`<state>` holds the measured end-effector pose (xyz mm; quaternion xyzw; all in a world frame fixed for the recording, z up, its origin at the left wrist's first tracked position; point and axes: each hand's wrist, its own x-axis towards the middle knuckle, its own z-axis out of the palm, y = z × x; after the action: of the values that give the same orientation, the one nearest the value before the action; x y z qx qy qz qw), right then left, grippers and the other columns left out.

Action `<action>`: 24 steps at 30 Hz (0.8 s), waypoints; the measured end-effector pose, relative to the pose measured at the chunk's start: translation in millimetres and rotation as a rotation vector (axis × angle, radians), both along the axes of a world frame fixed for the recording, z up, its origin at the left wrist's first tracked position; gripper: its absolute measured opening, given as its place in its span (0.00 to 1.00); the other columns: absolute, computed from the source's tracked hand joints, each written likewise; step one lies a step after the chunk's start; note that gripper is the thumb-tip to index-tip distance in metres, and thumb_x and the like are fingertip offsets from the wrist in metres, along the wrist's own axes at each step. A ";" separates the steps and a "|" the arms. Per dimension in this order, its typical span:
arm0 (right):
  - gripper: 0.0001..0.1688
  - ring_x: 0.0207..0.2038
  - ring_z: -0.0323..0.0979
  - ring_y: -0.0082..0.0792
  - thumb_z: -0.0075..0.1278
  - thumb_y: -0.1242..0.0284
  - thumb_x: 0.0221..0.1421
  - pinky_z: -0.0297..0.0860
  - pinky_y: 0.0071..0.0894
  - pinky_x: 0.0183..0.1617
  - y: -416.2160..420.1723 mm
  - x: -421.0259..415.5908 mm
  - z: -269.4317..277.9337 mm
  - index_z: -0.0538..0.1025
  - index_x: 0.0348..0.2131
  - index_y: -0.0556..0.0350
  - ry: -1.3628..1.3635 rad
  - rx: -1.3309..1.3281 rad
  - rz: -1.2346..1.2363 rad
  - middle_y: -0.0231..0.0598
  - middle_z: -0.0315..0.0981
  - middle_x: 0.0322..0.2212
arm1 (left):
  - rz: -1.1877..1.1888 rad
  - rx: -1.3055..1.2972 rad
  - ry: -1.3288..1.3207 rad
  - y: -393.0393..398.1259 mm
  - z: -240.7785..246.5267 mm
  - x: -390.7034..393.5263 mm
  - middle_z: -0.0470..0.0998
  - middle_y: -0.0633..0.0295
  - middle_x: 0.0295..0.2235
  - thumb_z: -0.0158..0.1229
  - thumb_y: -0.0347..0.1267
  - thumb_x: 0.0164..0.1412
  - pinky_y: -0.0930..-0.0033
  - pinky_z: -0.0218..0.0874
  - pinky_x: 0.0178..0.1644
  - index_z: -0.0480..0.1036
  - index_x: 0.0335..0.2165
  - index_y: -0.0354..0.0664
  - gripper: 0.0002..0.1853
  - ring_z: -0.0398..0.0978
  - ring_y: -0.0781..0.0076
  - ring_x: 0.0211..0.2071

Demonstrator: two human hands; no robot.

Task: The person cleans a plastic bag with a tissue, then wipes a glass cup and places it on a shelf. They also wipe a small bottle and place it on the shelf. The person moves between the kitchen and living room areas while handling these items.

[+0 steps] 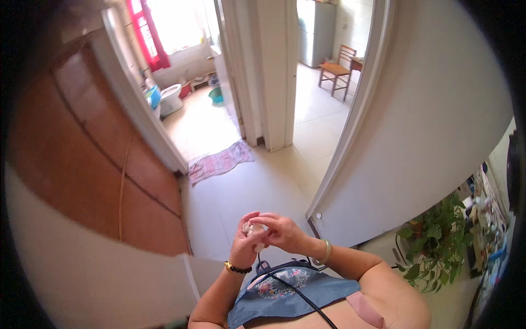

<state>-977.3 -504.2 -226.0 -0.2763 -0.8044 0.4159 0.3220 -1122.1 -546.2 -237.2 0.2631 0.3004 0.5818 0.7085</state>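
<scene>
Both hands are together in front of my chest, above the tiled floor. My left hand point(246, 242), with a dark beaded bracelet at its wrist, is closed around a small crumpled white thing point(248, 227), perhaps tissue or cloth. My right hand point(282, 232), with a pale bangle on its wrist, touches the same white thing with its fingertips. A bit of white also shows below the fingers. The fingers hide most of it, so its exact kind cannot be told. A black cord point(296, 290) runs from near the hands down over a blue floral apron point(283, 283).
A brown wooden door point(152, 189) stands at left. A pink patterned mat point(222, 162) lies at the bathroom doorway, with a toilet point(170, 98) beyond. Through the other doorway are a wooden chair point(336, 69) and a fridge point(322, 35). A leafy potted plant point(435, 238) is at right.
</scene>
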 end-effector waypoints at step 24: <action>0.11 0.34 0.69 0.20 0.48 0.79 0.50 0.66 0.17 0.39 374.1 103.9 25.1 0.73 0.37 0.61 0.255 -0.469 -0.628 0.34 0.72 0.31 | -0.027 -0.405 -0.117 450.3 -88.2 -81.7 0.66 0.55 0.29 0.44 0.18 0.36 0.69 0.63 0.25 0.62 0.39 0.39 0.24 0.65 0.67 0.24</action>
<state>-873.4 -130.1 -201.0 -0.5204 -0.5180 0.5005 0.4587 -1203.9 -95.9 -325.4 0.0853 0.3660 0.5143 0.7709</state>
